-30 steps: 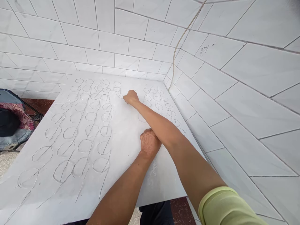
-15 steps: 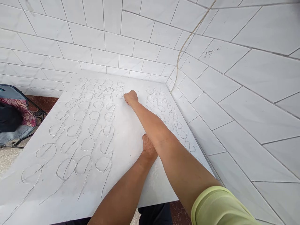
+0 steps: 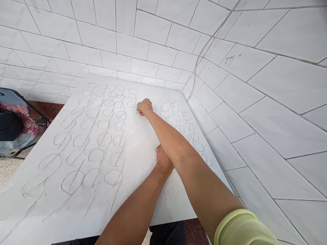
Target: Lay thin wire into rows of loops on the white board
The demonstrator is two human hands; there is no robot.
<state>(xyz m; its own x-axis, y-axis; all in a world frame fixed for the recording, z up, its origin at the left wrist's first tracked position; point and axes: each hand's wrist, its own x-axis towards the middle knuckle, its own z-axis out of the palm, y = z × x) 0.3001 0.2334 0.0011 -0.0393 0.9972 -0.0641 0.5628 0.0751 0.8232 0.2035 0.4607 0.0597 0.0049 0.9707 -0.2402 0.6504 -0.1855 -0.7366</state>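
Note:
Rows of thin wire loops with long wire stems [image 3: 74, 183] lie on the white tabletop [image 3: 143, 143], in several columns on the left. Another group of wire loops [image 3: 194, 136] lies along the right side. At the far part of the table, my right hand [image 3: 145, 107] is closed, knuckles up, just right of a short column of loops [image 3: 131, 96]. Its fingertips point down near the surface; whatever they pinch is hidden. My left hand [image 3: 162, 157] is curled closed beneath my right forearm, which covers part of it. Its contents cannot be seen.
White tiled walls [image 3: 143, 47] meet in a corner behind and right of the table. A thin cable [image 3: 196, 66] hangs down that corner. At the left stands a folding chair [image 3: 30, 115] with a dark item [image 3: 9, 125] on it.
My right hand has shifted slightly right, away from the short column of loops. My left hand stays almost in place, still curled. The camera view has shifted a little.

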